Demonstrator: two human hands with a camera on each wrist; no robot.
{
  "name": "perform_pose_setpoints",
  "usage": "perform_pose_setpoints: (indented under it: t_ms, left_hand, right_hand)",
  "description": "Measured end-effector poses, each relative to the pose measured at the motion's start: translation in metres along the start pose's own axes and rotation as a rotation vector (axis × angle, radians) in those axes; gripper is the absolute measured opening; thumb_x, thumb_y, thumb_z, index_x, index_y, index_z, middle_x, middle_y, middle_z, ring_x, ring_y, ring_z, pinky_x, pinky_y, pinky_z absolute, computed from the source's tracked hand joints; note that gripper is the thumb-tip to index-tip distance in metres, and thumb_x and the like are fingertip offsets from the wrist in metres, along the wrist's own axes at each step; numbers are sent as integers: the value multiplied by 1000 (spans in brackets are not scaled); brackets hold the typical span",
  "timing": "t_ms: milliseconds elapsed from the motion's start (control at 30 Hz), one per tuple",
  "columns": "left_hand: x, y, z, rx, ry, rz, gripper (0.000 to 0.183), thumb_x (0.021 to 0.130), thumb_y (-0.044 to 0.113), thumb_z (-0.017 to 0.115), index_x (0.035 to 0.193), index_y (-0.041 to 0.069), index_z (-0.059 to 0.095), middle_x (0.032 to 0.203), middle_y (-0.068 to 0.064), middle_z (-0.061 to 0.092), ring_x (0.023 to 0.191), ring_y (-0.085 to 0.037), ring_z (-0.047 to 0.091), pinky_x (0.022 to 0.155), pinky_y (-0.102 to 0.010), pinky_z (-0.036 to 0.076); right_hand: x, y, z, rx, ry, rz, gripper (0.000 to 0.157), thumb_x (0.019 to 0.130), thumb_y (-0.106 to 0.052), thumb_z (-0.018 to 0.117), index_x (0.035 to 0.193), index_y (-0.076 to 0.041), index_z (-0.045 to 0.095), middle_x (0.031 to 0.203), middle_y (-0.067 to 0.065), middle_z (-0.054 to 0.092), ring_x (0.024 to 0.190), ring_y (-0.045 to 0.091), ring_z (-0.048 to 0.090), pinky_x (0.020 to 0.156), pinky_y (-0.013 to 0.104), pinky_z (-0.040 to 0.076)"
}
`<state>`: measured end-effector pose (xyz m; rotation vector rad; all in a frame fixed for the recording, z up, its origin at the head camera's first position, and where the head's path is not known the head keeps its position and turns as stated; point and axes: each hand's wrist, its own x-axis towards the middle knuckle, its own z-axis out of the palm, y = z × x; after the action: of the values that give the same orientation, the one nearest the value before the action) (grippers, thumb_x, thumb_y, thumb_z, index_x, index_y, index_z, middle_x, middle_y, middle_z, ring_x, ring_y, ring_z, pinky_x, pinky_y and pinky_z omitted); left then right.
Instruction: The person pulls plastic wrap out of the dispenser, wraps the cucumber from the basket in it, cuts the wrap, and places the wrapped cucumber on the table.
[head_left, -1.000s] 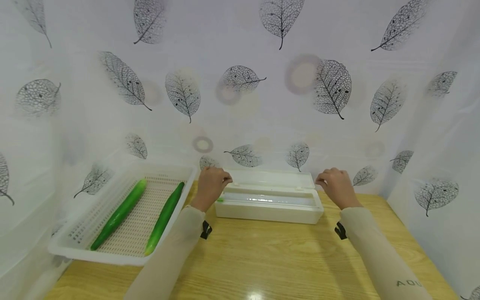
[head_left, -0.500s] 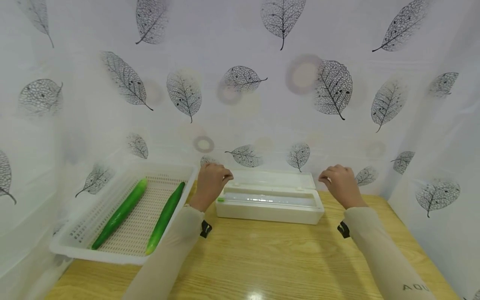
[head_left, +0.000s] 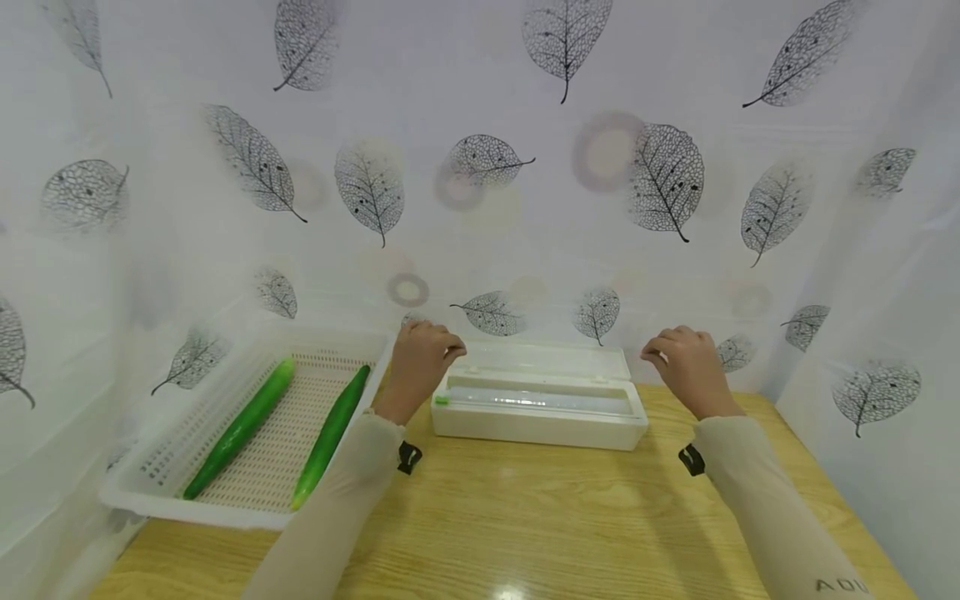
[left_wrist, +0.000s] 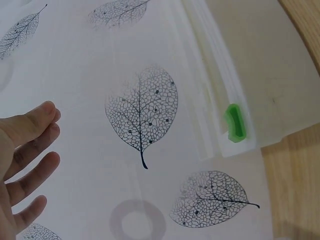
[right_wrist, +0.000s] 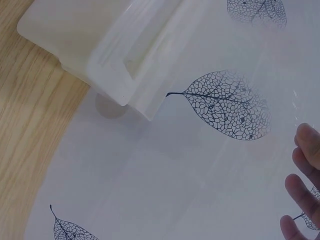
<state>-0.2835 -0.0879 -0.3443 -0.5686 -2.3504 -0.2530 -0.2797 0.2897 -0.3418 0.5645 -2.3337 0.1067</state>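
Note:
A long white cling film dispenser (head_left: 536,428) lies on the table with its lid (head_left: 551,360) raised at the back and a glossy film roll (head_left: 543,400) inside. My left hand (head_left: 418,367) is above its left end, thumb and index fingertips pinched together, other fingers loosely bent. Beyond the right end, my right hand (head_left: 692,368) pinches in the same way. Faint streaks and glints by the right fingertips show clear cling film (right_wrist: 295,100), stretched up between the hands and barely visible. A green cutter slider (left_wrist: 235,123) sits at the dispenser's left end.
To the left, a white perforated basket (head_left: 202,518) carries two cucumbers, one cucumber (head_left: 240,437) by its left side and another cucumber (head_left: 330,437) near my left sleeve. A leaf-print curtain (head_left: 510,242) hangs behind the wooden table (head_left: 540,517).
My right hand has shifted right and slightly up, away from the dispenser's end. My left hand has risen a little. The dispenser, basket and cucumbers stay in place.

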Motion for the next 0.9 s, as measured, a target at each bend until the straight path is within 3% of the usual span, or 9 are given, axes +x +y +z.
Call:
perform_pose_setpoints:
  t_ms: [233, 567, 900]
  left_hand:
    - [1, 1, -7, -11, 35, 31, 9, 79, 26, 73, 83, 18, 75, 75, 2, 70, 77, -19, 64, 93, -40, 48]
    - [-1, 4, -15, -21, 51, 7, 10, 81, 27, 72, 83, 18, 75, 76, 2, 71, 81, -20, 64, 96, -42, 47]
    - [-5, 9, -25, -23, 110, 22, 9, 79, 26, 73, 81, 17, 75, 76, 2, 71, 81, -20, 64, 95, -42, 48]
  right_hand:
    - [0, -2, -6, 0, 56, -16, 7, 71, -5, 77, 74, -5, 71, 73, 10, 68, 72, 29, 59, 68, 52, 45]
    - [-1, -7, -17, 8, 105, 0, 8, 70, -3, 77, 75, -4, 71, 73, 11, 68, 75, 30, 59, 71, 54, 45]
    - [-4, -12, -26, 12, 155, -1, 9, 70, -2, 77, 76, -3, 71, 75, 12, 68, 76, 31, 58, 72, 52, 44]
